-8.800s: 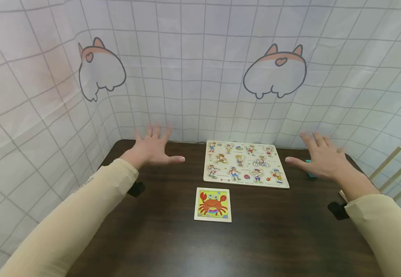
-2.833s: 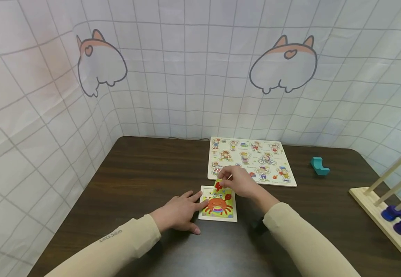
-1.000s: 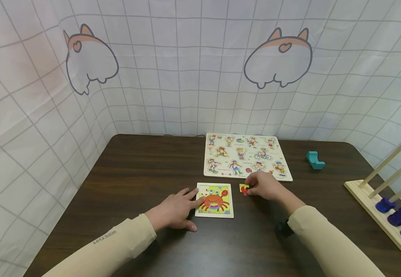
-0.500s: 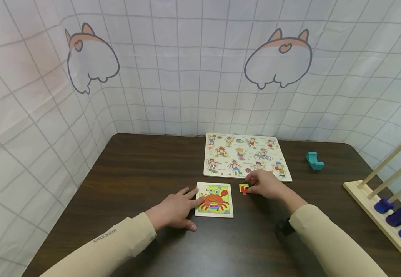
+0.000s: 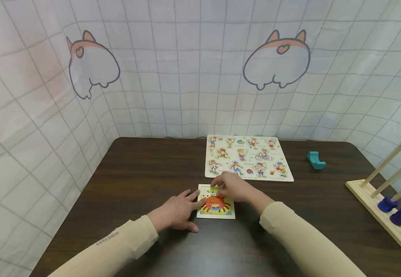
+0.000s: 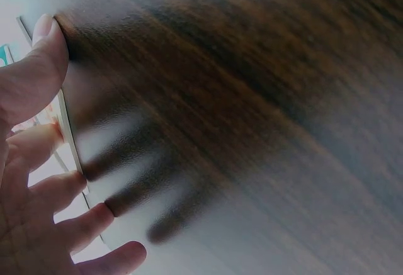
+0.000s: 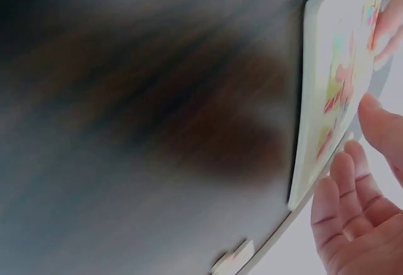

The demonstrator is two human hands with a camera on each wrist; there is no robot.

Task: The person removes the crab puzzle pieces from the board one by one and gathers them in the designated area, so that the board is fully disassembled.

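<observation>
While the head view shows left fingers spread on the crab puzzle, the right wrist's reveals right fingers parted.

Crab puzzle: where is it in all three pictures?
Head: crab puzzle, just below and right of the middle.
Left wrist: crab puzzle at the far left, mostly hidden by the left hand; a pale edge shows.
Right wrist: crab puzzle, upper right.
Landmark: the dark table shows in all three.
</observation>
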